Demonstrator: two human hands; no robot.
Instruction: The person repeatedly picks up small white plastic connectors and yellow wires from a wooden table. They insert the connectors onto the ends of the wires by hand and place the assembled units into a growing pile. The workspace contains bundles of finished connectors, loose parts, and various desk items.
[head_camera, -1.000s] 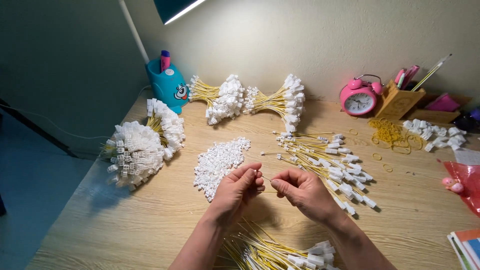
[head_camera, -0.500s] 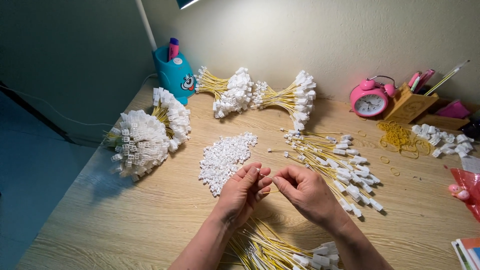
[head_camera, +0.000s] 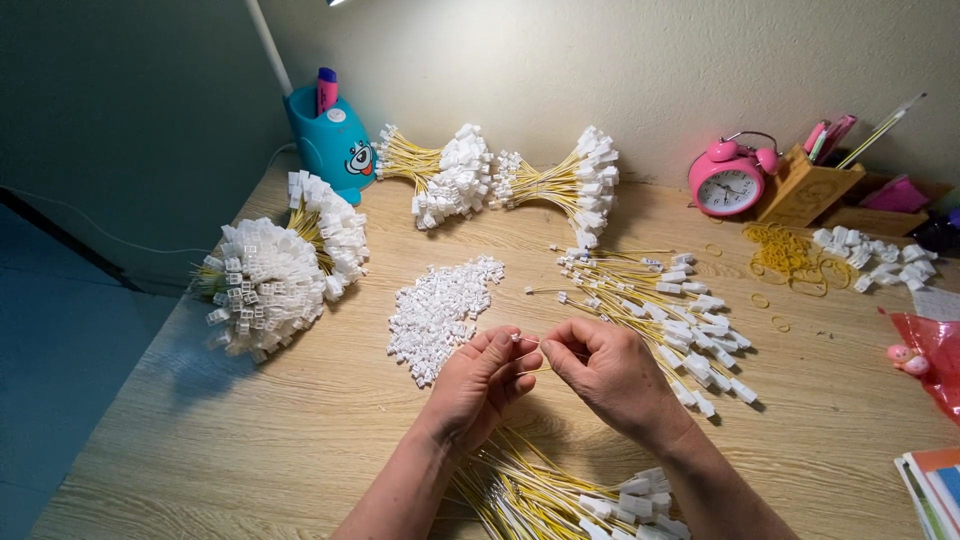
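My left hand (head_camera: 478, 385) and my right hand (head_camera: 610, 372) meet above the wooden desk (head_camera: 250, 440), fingertips almost touching. Between them they pinch a thin yellow wire with a small white connector (head_camera: 518, 340) at its tip. A heap of loose small white connectors (head_camera: 440, 305) lies just beyond my left hand. Loose yellow wires with white plugs (head_camera: 665, 300) are spread beyond my right hand. Under my forearms lies a bundle of yellow wires with white plugs (head_camera: 560, 495).
Tied bunches of yellow wires with white plugs lie at the left (head_camera: 275, 270) and at the back (head_camera: 510, 180). A blue lamp base (head_camera: 330, 140), a pink alarm clock (head_camera: 728, 180), a wooden pen holder (head_camera: 810, 185), yellow rubber bands (head_camera: 785, 255) and a red bag (head_camera: 935, 350) stand around.
My hands have stayed together on the wire with only small finger movements. The view has tilted a little, so the desk items sit lower in the picture.
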